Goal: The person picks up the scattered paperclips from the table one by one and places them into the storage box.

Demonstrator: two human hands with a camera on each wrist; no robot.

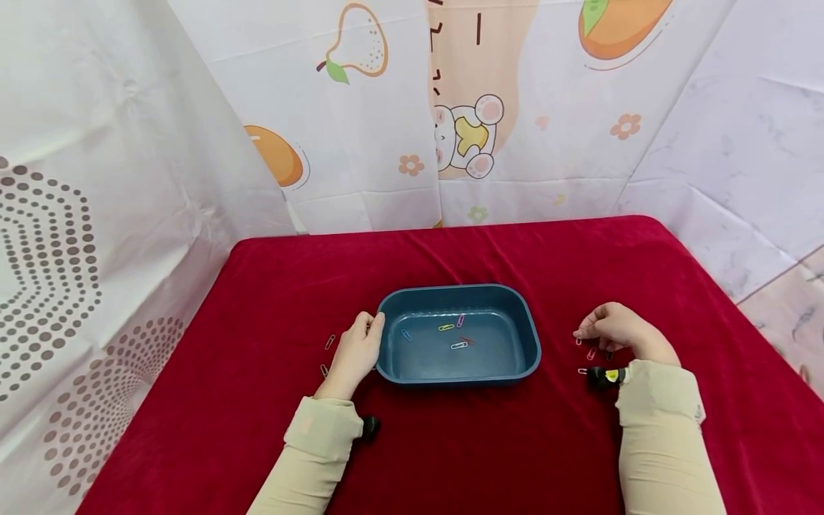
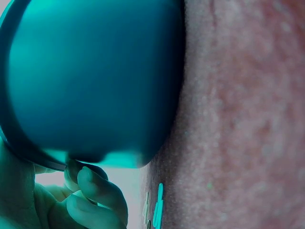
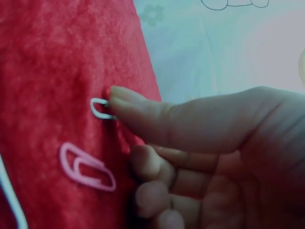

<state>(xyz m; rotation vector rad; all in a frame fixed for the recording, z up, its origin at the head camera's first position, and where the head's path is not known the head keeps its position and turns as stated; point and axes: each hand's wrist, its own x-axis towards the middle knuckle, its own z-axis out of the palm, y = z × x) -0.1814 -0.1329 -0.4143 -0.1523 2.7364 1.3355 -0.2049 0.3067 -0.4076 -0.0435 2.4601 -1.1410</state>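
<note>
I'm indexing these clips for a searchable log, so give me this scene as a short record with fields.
Surface: red cloth
Container: blue tray
Inside tray: blue clip, yellow clip, pink clip, red clip, white clip
Left hand: holds the tray's left end
Right hand: pinches a pale clip
Near right hand: another pink clip
Left of tray: two paper clips

Place: a little closed-in corner; I can't tell if it's a home or workroom.
Back sheet (image 1: 367,193): white, with fruit (image 1: 621,32), flowers (image 1: 626,126) and a cartoon animal (image 1: 473,136).
Left sheet (image 1: 154,86): white with brown spots.
Tabletop (image 1: 476,458): soft red cloth (image 1: 290,279) on top.
</note>
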